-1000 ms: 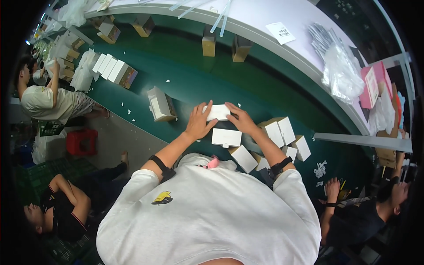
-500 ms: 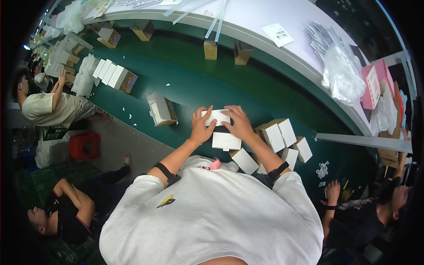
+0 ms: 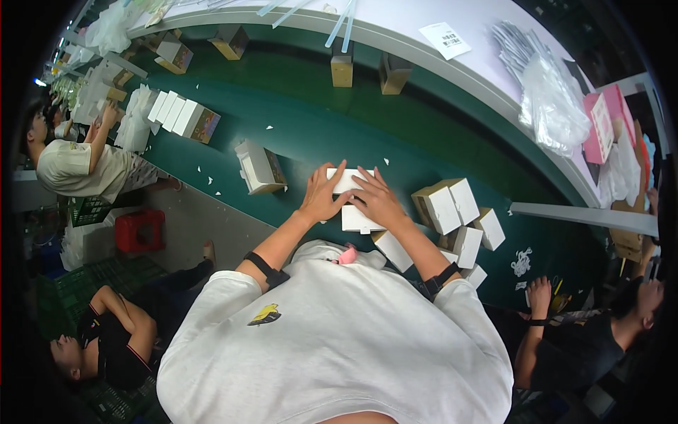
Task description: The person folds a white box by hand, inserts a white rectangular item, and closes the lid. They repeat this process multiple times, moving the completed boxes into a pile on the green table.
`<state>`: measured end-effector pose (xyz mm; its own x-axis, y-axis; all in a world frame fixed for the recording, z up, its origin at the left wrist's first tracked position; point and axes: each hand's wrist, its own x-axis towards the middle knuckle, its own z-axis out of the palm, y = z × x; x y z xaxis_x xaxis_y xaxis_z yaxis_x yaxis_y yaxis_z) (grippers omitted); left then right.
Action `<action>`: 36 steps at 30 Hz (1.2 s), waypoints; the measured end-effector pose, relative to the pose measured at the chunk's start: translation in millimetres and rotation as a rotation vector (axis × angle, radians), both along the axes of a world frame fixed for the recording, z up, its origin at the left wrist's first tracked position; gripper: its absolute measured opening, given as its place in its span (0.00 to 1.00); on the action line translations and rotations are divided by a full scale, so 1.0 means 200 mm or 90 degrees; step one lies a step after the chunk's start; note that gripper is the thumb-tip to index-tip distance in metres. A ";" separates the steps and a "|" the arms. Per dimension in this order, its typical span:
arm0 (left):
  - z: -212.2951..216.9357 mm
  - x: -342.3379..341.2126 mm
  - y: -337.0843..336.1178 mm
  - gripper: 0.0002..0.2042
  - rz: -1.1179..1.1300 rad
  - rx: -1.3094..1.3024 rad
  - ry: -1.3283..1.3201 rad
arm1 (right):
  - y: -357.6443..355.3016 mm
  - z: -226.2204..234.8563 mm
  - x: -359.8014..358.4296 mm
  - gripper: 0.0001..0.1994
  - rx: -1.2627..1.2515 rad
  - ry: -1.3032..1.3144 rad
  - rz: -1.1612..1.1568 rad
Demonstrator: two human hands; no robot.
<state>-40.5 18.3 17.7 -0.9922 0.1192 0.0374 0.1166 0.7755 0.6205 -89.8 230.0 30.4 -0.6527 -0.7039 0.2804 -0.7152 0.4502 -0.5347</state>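
A small flat white cardboard box (image 3: 351,181) is pressed down on the green desk (image 3: 311,120) under both hands — the left hand (image 3: 325,198) and right hand (image 3: 378,200) lie side by side, each grip spread flat over it. Another white box (image 3: 360,220) sits just below; folded white cartons (image 3: 446,205) are stacked nearby, to the right.
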 end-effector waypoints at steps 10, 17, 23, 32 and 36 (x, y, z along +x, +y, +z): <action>-0.06 -0.03 0.03 0.40 0.036 0.015 -0.005 | 0.03 -0.10 -0.09 0.10 -0.015 0.109 0.050; -0.01 -0.04 0.01 0.41 -0.014 0.046 -0.038 | 0.04 -0.05 -0.12 0.08 0.048 0.181 0.096; 0.00 -0.03 0.01 0.43 -0.011 0.054 -0.062 | 0.08 0.03 -0.19 0.09 0.063 0.142 0.166; 0.01 -0.02 0.00 0.44 -0.006 0.058 -0.046 | 0.09 0.04 -0.25 0.08 0.041 0.110 0.242; 0.01 -0.02 0.02 0.43 0.001 0.060 -0.033 | 0.09 -0.01 -0.26 0.08 0.043 0.151 0.244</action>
